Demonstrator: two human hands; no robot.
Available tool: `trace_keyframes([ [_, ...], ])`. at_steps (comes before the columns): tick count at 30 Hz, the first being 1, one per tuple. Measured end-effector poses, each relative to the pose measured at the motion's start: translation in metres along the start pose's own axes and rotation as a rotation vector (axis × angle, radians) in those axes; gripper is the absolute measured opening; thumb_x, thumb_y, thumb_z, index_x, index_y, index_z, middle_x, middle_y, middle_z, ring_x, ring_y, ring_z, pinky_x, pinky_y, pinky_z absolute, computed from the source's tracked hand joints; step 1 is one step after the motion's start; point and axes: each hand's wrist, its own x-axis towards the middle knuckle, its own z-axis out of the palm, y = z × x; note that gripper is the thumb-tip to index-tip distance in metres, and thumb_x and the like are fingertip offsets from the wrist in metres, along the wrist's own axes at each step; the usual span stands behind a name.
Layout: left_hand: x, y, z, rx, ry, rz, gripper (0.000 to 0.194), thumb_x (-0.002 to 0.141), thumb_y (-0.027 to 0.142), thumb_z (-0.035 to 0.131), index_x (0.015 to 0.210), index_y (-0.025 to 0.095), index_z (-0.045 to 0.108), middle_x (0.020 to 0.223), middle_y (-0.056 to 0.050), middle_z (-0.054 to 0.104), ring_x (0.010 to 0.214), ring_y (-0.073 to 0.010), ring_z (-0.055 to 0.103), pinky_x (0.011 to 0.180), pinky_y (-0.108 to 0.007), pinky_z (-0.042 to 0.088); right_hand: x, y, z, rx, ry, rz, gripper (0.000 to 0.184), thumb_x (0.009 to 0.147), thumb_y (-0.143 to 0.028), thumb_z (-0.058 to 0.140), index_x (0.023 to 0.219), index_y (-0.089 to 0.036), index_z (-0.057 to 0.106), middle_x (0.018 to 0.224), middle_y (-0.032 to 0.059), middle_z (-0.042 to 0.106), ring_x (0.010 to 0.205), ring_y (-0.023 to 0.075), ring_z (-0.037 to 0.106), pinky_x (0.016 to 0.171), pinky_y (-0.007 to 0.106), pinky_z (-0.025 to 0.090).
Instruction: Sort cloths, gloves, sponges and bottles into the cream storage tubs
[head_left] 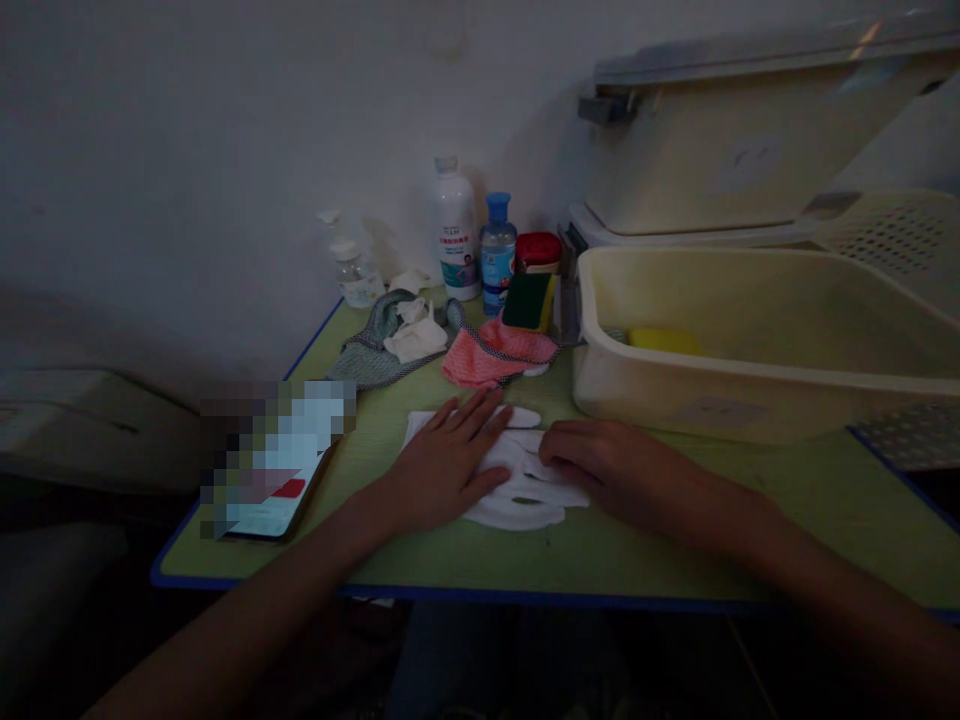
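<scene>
A white glove point(517, 513) lies flat on the green tabletop, its fingers pointing right. Spread across the cuff and palm of the glove is my left hand point(442, 470), with fingers stretched out and pressing down. My right hand point(622, 465) is closed at the glove's finger end, its curled fingertips gripping a glove finger. The exact pinch is partly hidden behind my own fingers. Just beyond the hands lie a pink cloth point(480, 360) and a grey cloth point(360, 360) with a crumpled white piece point(416, 333) on it.
On the right stands a cream bin point(690, 390) with a yellow item point(664, 342) inside; a lidded box point(690, 160) is behind it. Along the wall are a white bottle point(455, 225), a blue bottle point(498, 255) and a green sponge point(529, 302). A phone point(277, 500) lies left.
</scene>
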Motion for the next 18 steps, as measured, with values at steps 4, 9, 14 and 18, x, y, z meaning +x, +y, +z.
trace_keyframes([
  [4, -0.001, -0.009, -0.002, -0.040, -0.025, 0.045, 0.061, 0.093, 0.049, 0.029, 0.144, 0.018, 0.020, 0.154, -0.012, 0.015, 0.143, -0.0220, 0.009, 0.114, -0.043, 0.014, 0.000, 0.000, -0.002, 0.035, -0.065, 0.055, 0.019, 0.084, -0.001, 0.045, 0.076, -0.014, 0.056, 0.079, 0.0044, 0.062, 0.067, 0.0126, 0.054, 0.062, 0.023, 0.037],
  [9, -0.001, -0.015, -0.004, -0.071, -0.044, 0.076, 0.062, 0.092, 0.051, 0.031, 0.144, 0.020, 0.021, 0.154, -0.011, 0.016, 0.143, -0.0215, 0.010, 0.114, -0.043, 0.012, 0.001, 0.001, -0.007, 0.041, -0.074, 0.064, 0.019, 0.085, -0.004, 0.044, 0.073, -0.014, 0.054, 0.075, 0.0034, 0.059, 0.065, 0.0121, 0.051, 0.061, 0.023, 0.035],
  [14, -0.001, -0.014, -0.004, -0.077, -0.050, 0.069, 0.061, 0.092, 0.051, 0.030, 0.144, 0.020, 0.021, 0.154, -0.011, 0.016, 0.143, -0.0207, 0.010, 0.114, -0.042, 0.012, 0.002, 0.001, -0.008, 0.080, -0.086, -0.005, 0.020, 0.090, -0.014, 0.044, 0.074, -0.012, 0.056, 0.079, 0.0048, 0.057, 0.070, 0.0128, 0.052, 0.065, 0.024, 0.039],
  [18, -0.001, -0.014, -0.004, -0.090, -0.047, 0.062, 0.060, 0.092, 0.050, 0.030, 0.144, 0.022, 0.021, 0.154, -0.010, 0.017, 0.143, -0.0209, 0.011, 0.114, -0.042, 0.013, 0.002, 0.002, -0.002, 0.086, -0.104, -0.009, 0.015, 0.086, -0.019, 0.054, 0.072, -0.012, 0.056, 0.083, 0.0045, 0.056, 0.069, 0.0121, 0.052, 0.064, 0.024, 0.039],
])
